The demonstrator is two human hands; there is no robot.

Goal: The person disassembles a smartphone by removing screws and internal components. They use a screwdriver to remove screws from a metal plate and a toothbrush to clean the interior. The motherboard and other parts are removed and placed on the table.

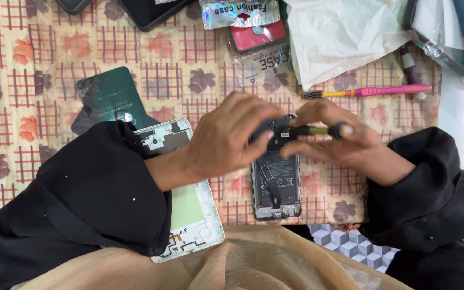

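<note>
Opened phone (276, 185) lies back-up near the table's near edge, its long axis running six to twelve o'clock, bottom end toward the person. At nine o'clock, a white phone frame (194, 215) overhangs that edge, leaving a narrow strip of patterned cloth (38, 70) between them. Left hand (229, 137) curls over the phone's top, fingertips pressing it. Right hand (345, 142) pinches a black-and-yellow screwdriver (312, 130), lying three to nine o'clock, tip on the phone. Farther, toward one o'clock, a pink tool (371, 91) and white paper (345, 32) crowd the cloth.
</note>
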